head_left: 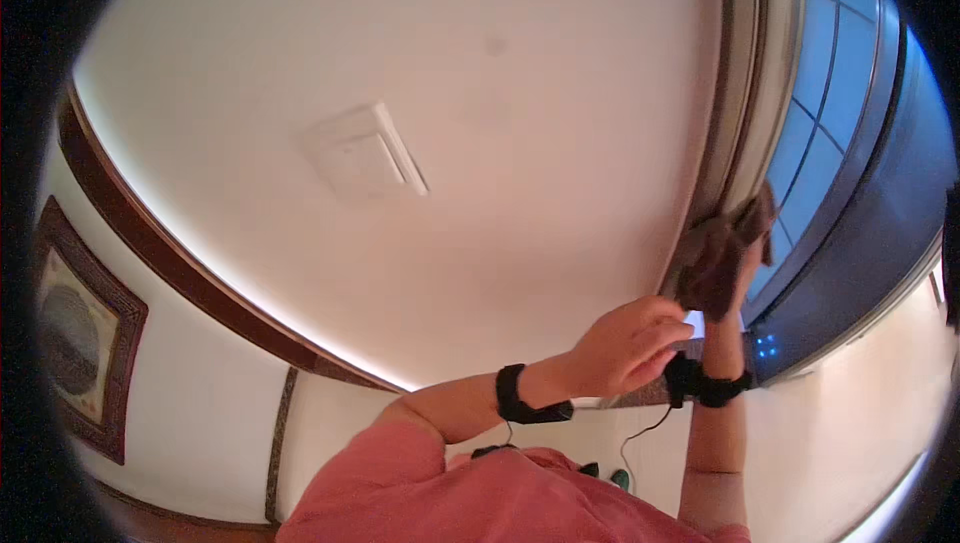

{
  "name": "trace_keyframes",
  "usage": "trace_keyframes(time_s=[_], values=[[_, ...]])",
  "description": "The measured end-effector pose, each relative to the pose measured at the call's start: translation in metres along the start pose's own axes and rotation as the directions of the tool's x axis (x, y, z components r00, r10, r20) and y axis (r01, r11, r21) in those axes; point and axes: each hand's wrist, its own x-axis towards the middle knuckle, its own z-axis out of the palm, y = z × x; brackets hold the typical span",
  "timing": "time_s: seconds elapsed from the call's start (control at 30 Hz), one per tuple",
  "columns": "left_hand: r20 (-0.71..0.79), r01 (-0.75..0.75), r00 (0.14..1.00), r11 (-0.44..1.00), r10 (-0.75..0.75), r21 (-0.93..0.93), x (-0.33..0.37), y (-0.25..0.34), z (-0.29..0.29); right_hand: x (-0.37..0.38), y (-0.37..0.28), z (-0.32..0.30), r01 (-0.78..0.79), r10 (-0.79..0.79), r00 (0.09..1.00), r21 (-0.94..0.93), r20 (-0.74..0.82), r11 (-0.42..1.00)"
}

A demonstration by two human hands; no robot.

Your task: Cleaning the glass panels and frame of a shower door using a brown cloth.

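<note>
Both hands are raised: right hand (750, 268) gripping cloth (710, 271), left hand (628, 345) half-curled, seemingly empty; slack fingers could drop it.

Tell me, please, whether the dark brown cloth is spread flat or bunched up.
Bunched up: the dark brown cloth shows crumpled folds at the right hand.
</note>
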Motion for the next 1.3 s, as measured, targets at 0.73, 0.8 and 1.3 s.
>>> trace_keyframes(time_s=[0.73, 0.8, 1.3], values=[[-0.269, 0.063, 0.955, 0.805, 0.123, 0.59, 0.043, -0.007, 0.018, -0.143, 0.133, -0.026, 0.067, -0.143, 0.957, -0.288, -0.251, 0.955], [-0.313, 0.083, 0.942, 0.825, 0.118, 0.56, 0.046, -0.002, 0.017, -0.112, 0.081, -0.015, 0.084, -0.171, 0.966, -0.395, -0.191, 0.915], [-0.569, -0.128, 0.778, 0.954, 0.267, 0.273, 0.07, 0.005, -0.006, -0.048, -0.015, 0.013, 0.031, -0.1, 0.978, -0.347, -0.183, 0.937]])
